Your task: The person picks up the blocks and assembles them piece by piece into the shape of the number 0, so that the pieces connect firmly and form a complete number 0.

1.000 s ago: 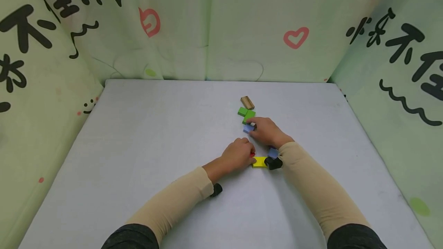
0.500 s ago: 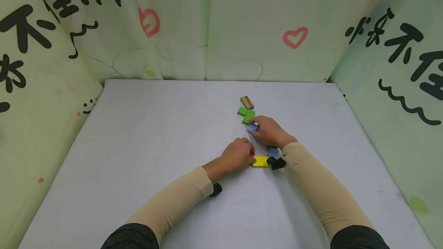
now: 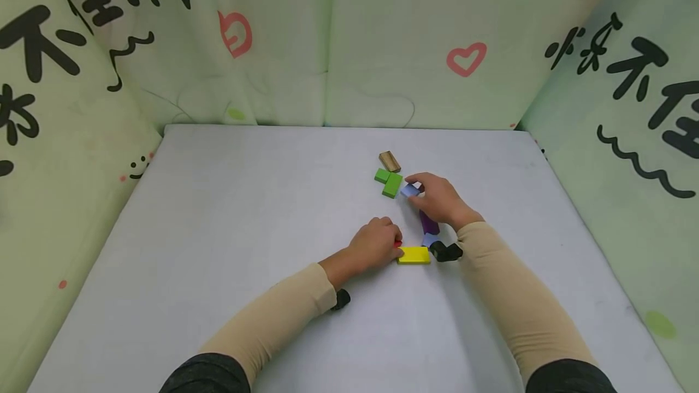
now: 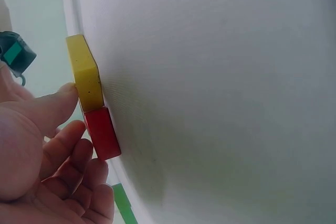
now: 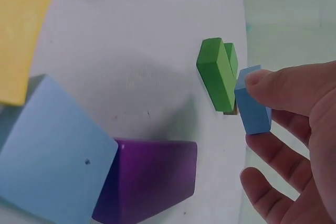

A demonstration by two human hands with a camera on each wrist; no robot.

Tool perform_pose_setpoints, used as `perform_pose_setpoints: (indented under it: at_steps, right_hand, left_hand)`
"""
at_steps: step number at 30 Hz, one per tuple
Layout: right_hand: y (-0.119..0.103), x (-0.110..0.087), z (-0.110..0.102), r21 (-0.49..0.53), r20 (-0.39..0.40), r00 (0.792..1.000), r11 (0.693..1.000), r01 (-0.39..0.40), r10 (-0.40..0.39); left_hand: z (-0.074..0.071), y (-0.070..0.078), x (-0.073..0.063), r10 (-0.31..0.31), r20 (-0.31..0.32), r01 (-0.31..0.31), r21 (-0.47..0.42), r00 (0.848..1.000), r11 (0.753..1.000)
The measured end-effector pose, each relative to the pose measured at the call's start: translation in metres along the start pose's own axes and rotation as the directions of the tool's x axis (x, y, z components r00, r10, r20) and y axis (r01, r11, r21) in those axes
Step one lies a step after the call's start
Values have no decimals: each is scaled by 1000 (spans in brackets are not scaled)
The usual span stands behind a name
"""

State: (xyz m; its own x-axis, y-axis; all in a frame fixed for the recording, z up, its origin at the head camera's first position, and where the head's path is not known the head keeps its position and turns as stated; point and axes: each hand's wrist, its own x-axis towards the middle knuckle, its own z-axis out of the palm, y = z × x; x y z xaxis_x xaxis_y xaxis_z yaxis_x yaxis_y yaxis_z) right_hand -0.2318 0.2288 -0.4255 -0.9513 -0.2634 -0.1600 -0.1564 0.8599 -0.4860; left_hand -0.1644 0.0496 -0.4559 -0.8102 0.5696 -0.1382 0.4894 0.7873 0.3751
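My right hand (image 3: 439,199) pinches a small light blue block (image 5: 252,106) between thumb and fingertips, held just right of two green blocks (image 3: 392,185). My left hand (image 3: 375,241) rests at the near blocks. Its thumb touches the yellow block (image 4: 86,74) where that meets a red block (image 4: 103,132), and its fingertips lie along the red one. In the head view the left hand mostly hides the red block. A purple block (image 3: 429,223) stands below the right hand, touching another light blue block (image 5: 52,156) that adjoins the yellow block's right end.
A brown wooden block (image 3: 390,161) lies behind the green ones. All sit on a white-covered table (image 3: 246,199) with pale green printed curtains (image 3: 382,35) round its back and sides. A black wrist camera (image 3: 445,251) overhangs the table beside the yellow block.
My right hand has moved right and slightly away from me, drawing the light blue block off the green blocks. The purple block has come into view. The left hand has stayed put.
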Motion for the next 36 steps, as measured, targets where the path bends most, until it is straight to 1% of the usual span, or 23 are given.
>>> perform_pose_setpoints:
  at_steps: [11,18,24,31,36]
  right_hand:
    - [12,1,-3,13,-5,1000,1000,-7,8]
    - [19,0,-1,19,-3,999,998,-52,52]
    - [21,-1,1,31,-7,997,997,-72,73]
    - [25,0,2,38,0,995,994,-104,105]
    - [29,0,3,49,5,993,992,-116,116]
  left_hand:
    - [-3,2,-1,-10,8,10,-3,1000,1000]
    - [0,1,0,-7,-2,7,-1,1000,1000]
    - [1,0,0,-1,-8,1,4,1000,1000]
    - [2,-1,0,2,-5,-2,1,1000,1000]
    - [0,0,0,-3,3,3,2,1000,1000]
